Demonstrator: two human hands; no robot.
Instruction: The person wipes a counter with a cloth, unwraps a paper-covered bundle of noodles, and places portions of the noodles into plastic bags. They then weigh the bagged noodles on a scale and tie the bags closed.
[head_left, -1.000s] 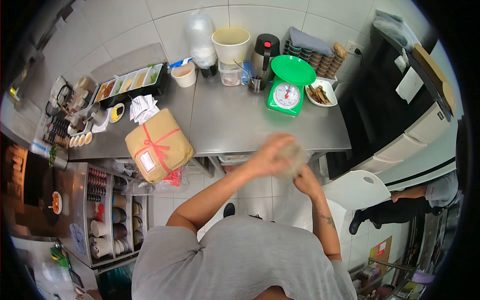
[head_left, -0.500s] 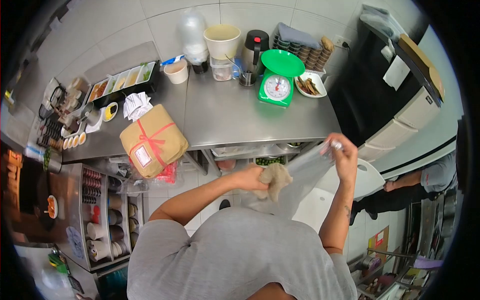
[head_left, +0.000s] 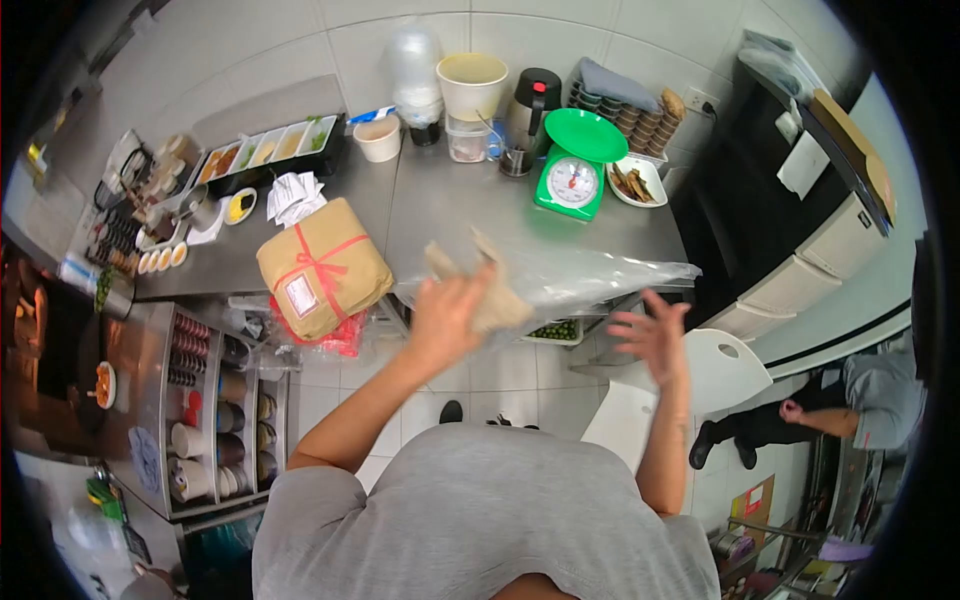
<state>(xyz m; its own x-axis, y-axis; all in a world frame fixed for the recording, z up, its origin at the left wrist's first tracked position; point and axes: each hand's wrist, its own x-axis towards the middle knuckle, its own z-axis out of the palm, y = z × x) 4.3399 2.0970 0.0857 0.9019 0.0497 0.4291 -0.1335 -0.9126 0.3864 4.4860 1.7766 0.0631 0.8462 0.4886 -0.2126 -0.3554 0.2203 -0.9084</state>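
Bag (head_left: pixel 590 275) and cloth (head_left: pixel 497 300) above bench (head_left: pixel 470 215) edge
Left hand (head_left: pixel 445 312) pinching cloth — bag stretching rightward; right hand (head_left: pixel 650 338) spread, empty, beneath.

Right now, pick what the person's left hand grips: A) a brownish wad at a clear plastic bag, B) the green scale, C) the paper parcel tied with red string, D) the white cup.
A: the left hand closes on the brownish wad at the end of the clear plastic bag, while the right hand is open, fingers spread.
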